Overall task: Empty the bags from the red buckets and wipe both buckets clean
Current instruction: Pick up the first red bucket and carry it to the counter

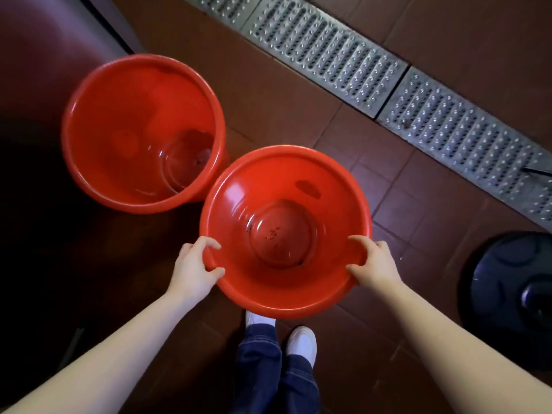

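Buckets, both red and without bags: the far bucket stands on the brown tiled floor to your left, its rim touching or just beside the near bucket, which you hold in front of your white shoes. Small dark specks mark the near bucket's bottom. Your left hand and right hand each clasp that bucket's rim on opposite sides, fingers curled over the edge.

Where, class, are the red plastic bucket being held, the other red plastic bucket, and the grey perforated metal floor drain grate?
Held red plastic bucket [298, 186], head view, on its far inner wall.
Other red plastic bucket [125, 115], head view, on its inner wall.
Grey perforated metal drain grate [328, 58], head view, on one panel's top.
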Tool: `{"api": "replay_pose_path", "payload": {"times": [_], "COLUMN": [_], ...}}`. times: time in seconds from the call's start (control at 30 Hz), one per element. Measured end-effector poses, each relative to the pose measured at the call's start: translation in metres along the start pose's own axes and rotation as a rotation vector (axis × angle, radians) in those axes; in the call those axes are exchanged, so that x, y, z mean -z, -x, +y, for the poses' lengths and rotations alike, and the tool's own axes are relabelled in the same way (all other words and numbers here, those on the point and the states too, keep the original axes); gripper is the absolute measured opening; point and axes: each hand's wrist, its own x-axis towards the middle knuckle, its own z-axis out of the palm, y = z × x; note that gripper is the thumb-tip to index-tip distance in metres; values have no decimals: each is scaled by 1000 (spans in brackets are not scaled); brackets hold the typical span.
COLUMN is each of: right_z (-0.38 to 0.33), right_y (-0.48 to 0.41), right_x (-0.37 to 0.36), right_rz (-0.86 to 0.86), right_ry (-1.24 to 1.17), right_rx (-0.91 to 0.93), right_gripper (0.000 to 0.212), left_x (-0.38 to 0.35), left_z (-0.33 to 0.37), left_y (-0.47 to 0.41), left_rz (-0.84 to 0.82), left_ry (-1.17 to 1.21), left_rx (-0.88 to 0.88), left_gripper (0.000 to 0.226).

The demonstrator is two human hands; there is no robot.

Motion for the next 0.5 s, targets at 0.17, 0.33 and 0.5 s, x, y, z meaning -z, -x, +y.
{"api": "replay_pose_path", "payload": {"times": [0.17,0.33,0.5], "right_z": [-1,-33,-97], "right_y": [31,59,75], "right_x": [48,127,234], "right_rz": [24,97,200], "right_ry": [-25,-38,-50], "right_rx": [-31,-20,62], "right_gripper": [68,68,71], "left_x": [29,76,150], "left_z": [48,118,208], "left_y": [15,23,23], "left_rz": [-35,-37,57], "left_ry": [13,96,127], "left_rx": [-59,-121,-212], "left_gripper": [46,46,39]}}
